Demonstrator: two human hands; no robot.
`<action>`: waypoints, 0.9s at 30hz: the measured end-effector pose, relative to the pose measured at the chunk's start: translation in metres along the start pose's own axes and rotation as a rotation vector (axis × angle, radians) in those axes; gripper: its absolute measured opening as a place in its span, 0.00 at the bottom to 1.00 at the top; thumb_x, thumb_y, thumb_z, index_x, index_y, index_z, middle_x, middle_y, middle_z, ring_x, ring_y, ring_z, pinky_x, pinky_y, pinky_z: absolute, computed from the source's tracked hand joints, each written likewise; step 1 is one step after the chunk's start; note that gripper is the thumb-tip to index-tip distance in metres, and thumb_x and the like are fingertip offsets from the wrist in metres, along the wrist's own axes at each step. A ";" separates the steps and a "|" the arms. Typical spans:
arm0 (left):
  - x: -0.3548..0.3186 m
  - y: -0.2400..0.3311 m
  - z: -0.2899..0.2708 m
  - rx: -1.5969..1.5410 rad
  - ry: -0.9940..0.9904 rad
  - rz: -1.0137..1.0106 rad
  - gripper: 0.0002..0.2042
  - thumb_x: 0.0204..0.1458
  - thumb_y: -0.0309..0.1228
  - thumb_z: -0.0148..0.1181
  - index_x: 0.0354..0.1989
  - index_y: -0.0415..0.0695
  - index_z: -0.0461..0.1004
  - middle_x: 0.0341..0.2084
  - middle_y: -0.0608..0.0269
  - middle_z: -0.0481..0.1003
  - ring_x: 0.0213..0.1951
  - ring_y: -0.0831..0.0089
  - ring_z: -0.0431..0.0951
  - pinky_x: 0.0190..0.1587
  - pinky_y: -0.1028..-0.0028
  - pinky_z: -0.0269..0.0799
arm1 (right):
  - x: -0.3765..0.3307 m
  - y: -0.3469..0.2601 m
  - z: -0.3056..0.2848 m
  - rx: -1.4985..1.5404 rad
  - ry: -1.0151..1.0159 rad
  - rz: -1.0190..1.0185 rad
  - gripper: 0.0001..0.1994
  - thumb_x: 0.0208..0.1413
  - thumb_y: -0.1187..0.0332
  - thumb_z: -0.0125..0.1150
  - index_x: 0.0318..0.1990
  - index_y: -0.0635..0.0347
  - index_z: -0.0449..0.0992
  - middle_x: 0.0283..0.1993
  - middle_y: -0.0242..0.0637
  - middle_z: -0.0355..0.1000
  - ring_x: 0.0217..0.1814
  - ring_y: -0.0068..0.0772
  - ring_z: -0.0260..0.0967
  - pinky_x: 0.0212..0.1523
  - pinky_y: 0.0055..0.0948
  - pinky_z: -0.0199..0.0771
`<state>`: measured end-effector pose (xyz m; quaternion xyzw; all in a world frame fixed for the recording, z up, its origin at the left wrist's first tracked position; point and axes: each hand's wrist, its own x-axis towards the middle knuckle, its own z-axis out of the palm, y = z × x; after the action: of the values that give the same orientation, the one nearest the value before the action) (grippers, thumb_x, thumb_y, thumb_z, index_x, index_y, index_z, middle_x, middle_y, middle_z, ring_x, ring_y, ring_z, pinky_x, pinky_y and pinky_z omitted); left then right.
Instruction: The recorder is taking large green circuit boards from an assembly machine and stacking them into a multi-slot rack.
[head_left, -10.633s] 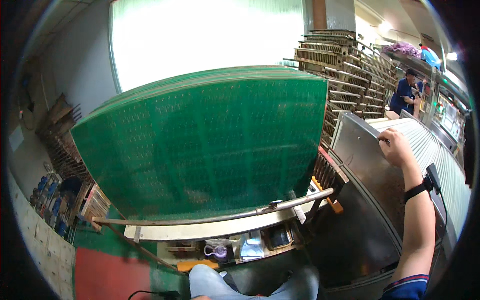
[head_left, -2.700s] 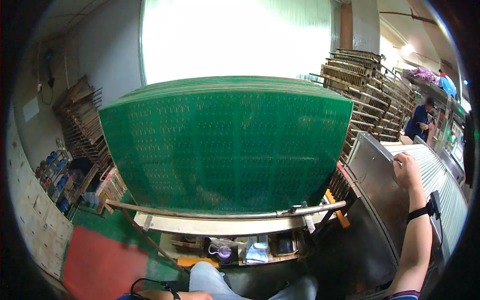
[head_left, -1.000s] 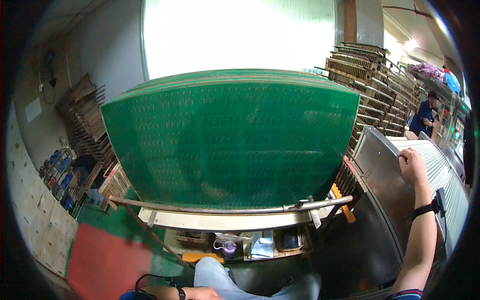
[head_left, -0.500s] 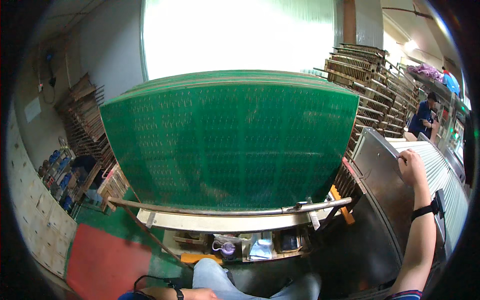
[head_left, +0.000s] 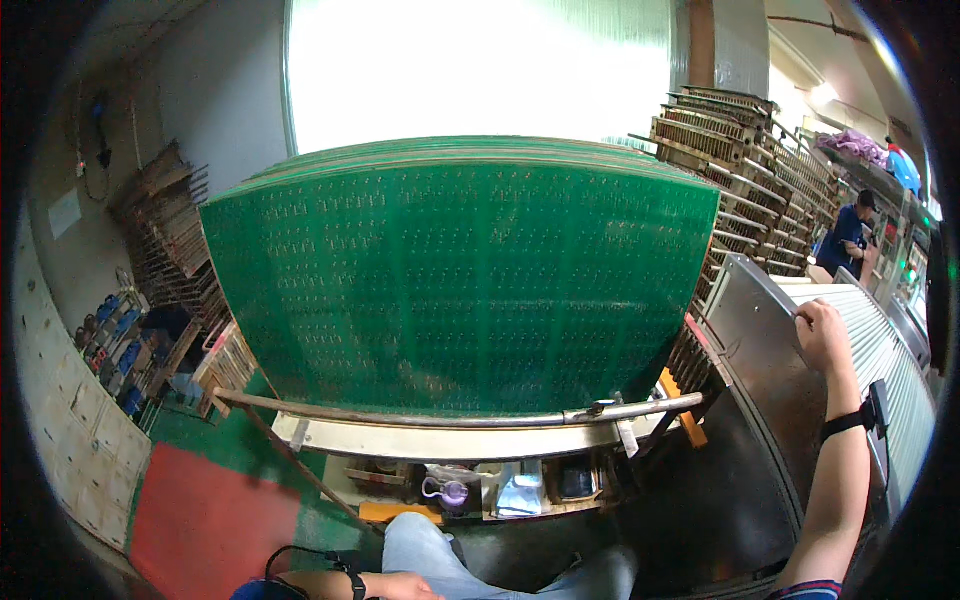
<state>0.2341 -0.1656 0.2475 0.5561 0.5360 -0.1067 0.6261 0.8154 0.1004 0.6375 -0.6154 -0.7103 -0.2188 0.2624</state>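
My right hand [head_left: 822,332] is closed over the upper edge of a grey metal side panel [head_left: 752,300], beside a roller conveyor [head_left: 868,335]. My left hand [head_left: 405,587] rests by my thigh at the lower edge of the picture, where its fingers are mostly cut off. In front of me a stack of large green circuit-board panels [head_left: 460,280] leans upright on a rack, the nearest one facing me with rows of small marks. Neither hand touches the panels. A worn metal bar [head_left: 480,420] of the rack runs along their foot.
Below the bar a shelf holds a purple-lidded bottle [head_left: 448,493] and blue-white packets [head_left: 521,495]. Slatted racks [head_left: 740,170] are piled at the back right, more racks [head_left: 170,220] at the left. A person in dark blue [head_left: 846,240] stands far right. A red mat [head_left: 215,520] covers floor at left.
My left hand has shifted slightly to the right along my lap. My right hand stays on the metal edge, and the panels have not moved.
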 end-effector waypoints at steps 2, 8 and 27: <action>-0.006 0.010 -0.002 0.023 0.001 -0.024 0.28 0.58 0.59 0.52 0.22 0.45 0.75 0.14 0.64 0.73 0.15 0.73 0.72 0.18 0.72 0.70 | 0.001 0.002 -0.005 -0.005 0.008 0.002 0.08 0.49 0.71 0.58 0.32 0.67 0.79 0.36 0.52 0.74 0.42 0.55 0.72 0.47 0.43 0.72; -0.003 0.004 0.000 0.018 0.005 -0.018 0.27 0.58 0.58 0.51 0.23 0.45 0.75 0.15 0.64 0.73 0.15 0.74 0.72 0.17 0.72 0.70 | 0.001 0.000 -0.003 -0.022 0.013 -0.030 0.08 0.49 0.71 0.57 0.33 0.65 0.79 0.36 0.51 0.74 0.41 0.54 0.72 0.47 0.43 0.72; 0.001 0.001 0.000 0.001 0.013 -0.036 0.26 0.59 0.55 0.52 0.24 0.42 0.75 0.15 0.62 0.73 0.15 0.73 0.72 0.17 0.71 0.71 | -0.001 -0.009 -0.009 -0.035 0.022 -0.016 0.09 0.50 0.70 0.56 0.32 0.66 0.79 0.36 0.51 0.75 0.43 0.53 0.73 0.48 0.43 0.72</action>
<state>0.2348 -0.1647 0.2471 0.5475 0.5500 -0.1146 0.6201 0.8077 0.0927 0.6444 -0.6116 -0.7083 -0.2403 0.2577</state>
